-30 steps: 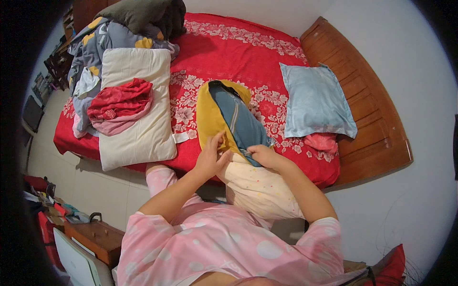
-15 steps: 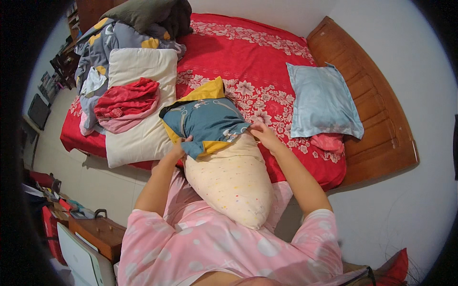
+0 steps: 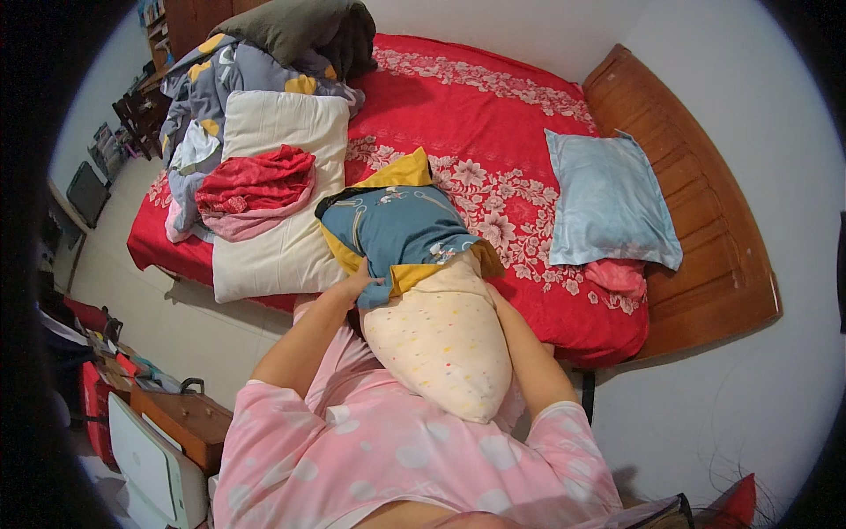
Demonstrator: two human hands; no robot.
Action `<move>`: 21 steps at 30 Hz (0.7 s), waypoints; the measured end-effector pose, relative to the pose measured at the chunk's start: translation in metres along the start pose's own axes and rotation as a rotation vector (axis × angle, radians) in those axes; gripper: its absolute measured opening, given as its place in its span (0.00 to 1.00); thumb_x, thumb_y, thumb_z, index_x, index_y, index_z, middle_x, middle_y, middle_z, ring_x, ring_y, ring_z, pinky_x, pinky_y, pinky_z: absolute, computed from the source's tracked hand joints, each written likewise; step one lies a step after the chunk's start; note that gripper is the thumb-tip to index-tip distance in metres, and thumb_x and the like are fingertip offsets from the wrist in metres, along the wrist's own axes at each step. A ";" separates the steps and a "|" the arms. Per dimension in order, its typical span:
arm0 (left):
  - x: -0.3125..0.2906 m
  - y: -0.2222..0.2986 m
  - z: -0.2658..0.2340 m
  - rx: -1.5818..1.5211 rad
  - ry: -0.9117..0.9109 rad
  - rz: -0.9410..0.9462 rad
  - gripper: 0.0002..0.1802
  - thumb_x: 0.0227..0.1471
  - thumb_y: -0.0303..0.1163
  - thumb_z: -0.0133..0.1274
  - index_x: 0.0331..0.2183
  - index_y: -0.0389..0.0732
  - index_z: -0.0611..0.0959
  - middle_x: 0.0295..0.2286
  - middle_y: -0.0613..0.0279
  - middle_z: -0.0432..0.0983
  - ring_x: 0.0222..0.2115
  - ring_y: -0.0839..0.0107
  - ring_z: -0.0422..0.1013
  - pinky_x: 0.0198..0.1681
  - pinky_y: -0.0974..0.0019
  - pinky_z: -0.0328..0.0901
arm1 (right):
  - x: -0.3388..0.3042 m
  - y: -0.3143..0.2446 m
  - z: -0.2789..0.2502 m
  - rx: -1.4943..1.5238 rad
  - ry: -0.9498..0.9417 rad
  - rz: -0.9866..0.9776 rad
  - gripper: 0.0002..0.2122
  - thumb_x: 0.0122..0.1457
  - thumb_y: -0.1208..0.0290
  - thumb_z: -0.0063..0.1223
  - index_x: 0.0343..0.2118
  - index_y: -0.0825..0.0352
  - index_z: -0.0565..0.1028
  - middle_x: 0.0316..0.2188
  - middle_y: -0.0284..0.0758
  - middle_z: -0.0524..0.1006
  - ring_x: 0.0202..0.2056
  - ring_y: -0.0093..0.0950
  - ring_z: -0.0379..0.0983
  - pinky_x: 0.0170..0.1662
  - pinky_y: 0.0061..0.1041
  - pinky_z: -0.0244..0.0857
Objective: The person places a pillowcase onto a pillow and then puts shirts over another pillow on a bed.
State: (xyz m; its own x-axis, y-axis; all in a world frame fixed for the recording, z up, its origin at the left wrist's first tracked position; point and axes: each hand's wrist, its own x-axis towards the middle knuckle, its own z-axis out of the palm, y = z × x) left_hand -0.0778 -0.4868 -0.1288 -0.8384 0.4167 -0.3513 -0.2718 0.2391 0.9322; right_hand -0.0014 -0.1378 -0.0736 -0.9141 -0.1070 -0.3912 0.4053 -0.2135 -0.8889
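A cream pillow (image 3: pixel 441 348) with small coloured dots leans between my forearms against my pink shirt. Its far end is inside a teal pillowcase (image 3: pixel 407 220) with yellow borders, which lies over the bed's near edge. At the left corner of the case's opening, my left hand (image 3: pixel 359 282) is closed on the fabric, thumb uppermost. On the other side, my right hand (image 3: pixel 495 298) is pressed along the pillow's right flank below the yellow hem. Its fingers are hidden behind the pillow and case.
A red floral sheet (image 3: pixel 423 101) covers the bed. To the left lie a cream pillow (image 3: pixel 264 269), red and pink cloth (image 3: pixel 256 185) and a grey quilt (image 3: pixel 189 97). A light blue pillow (image 3: pixel 608 198) rests near the wooden headboard (image 3: pixel 705 203). A white printer (image 3: pixel 154 463) stands lower left.
My right hand has left the case's right corner and slid down beside the pillow. The yellow hem there now hangs loose. My left hand keeps its hold. The whole view has shifted slightly.
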 end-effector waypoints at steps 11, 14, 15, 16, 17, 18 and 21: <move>0.044 0.120 0.044 -0.218 -0.036 0.412 0.44 0.36 0.14 0.46 0.58 0.35 0.55 0.53 0.55 0.60 0.51 0.69 0.61 0.52 0.74 0.57 | -0.081 -0.134 0.006 -0.174 0.376 -0.449 0.20 0.57 0.66 0.50 0.50 0.70 0.67 0.43 0.36 0.73 0.40 0.23 0.71 0.43 0.22 0.65; 0.046 0.159 0.078 0.006 0.030 0.548 0.44 0.35 0.09 0.45 0.58 0.37 0.56 0.53 0.54 0.61 0.50 0.68 0.62 0.52 0.72 0.59 | -0.105 -0.123 -0.015 -0.347 0.527 -0.540 0.20 0.57 0.67 0.49 0.50 0.70 0.66 0.44 0.35 0.73 0.42 0.25 0.70 0.45 0.24 0.63; 0.041 0.164 0.088 0.003 0.010 0.542 0.44 0.35 0.09 0.45 0.58 0.37 0.56 0.53 0.54 0.61 0.50 0.68 0.62 0.52 0.72 0.59 | -0.111 -0.112 -0.023 -0.492 0.582 -0.585 0.20 0.57 0.67 0.49 0.51 0.69 0.66 0.44 0.34 0.73 0.43 0.27 0.70 0.47 0.25 0.62; 0.035 0.166 0.098 0.042 -0.034 0.436 0.43 0.37 0.10 0.46 0.58 0.37 0.58 0.52 0.54 0.63 0.49 0.67 0.63 0.51 0.71 0.59 | -0.117 -0.098 -0.032 -0.480 0.573 -0.472 0.24 0.54 0.64 0.50 0.53 0.70 0.63 0.46 0.45 0.72 0.47 0.39 0.68 0.51 0.30 0.59; 0.027 0.165 0.103 0.086 -0.068 0.331 0.41 0.38 0.11 0.46 0.57 0.37 0.59 0.51 0.53 0.65 0.49 0.67 0.64 0.51 0.71 0.60 | -0.122 -0.083 -0.038 -0.475 0.581 -0.466 0.24 0.54 0.64 0.50 0.53 0.70 0.63 0.46 0.45 0.72 0.47 0.39 0.68 0.51 0.30 0.59; 0.024 0.155 0.106 0.074 -0.124 0.220 0.41 0.37 0.13 0.48 0.57 0.38 0.60 0.50 0.52 0.66 0.51 0.64 0.62 0.54 0.67 0.56 | -0.126 -0.068 -0.044 -0.677 0.555 -0.309 0.25 0.54 0.63 0.50 0.53 0.70 0.63 0.46 0.48 0.71 0.48 0.42 0.67 0.51 0.31 0.59; 0.025 0.073 0.092 0.518 -0.028 0.145 0.43 0.38 0.17 0.54 0.57 0.44 0.59 0.45 0.45 0.69 0.48 0.56 0.66 0.53 0.63 0.58 | -0.132 -0.036 -0.033 -1.005 0.506 0.023 0.25 0.54 0.59 0.50 0.51 0.71 0.64 0.46 0.52 0.70 0.48 0.46 0.66 0.50 0.34 0.61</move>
State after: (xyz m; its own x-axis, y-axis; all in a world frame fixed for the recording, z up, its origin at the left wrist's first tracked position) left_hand -0.0751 -0.3784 -0.0778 -0.8351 0.4994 -0.2308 0.1207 0.5755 0.8088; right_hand 0.1040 -0.0835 0.0020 -0.8985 0.3543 -0.2591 0.4381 0.6870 -0.5797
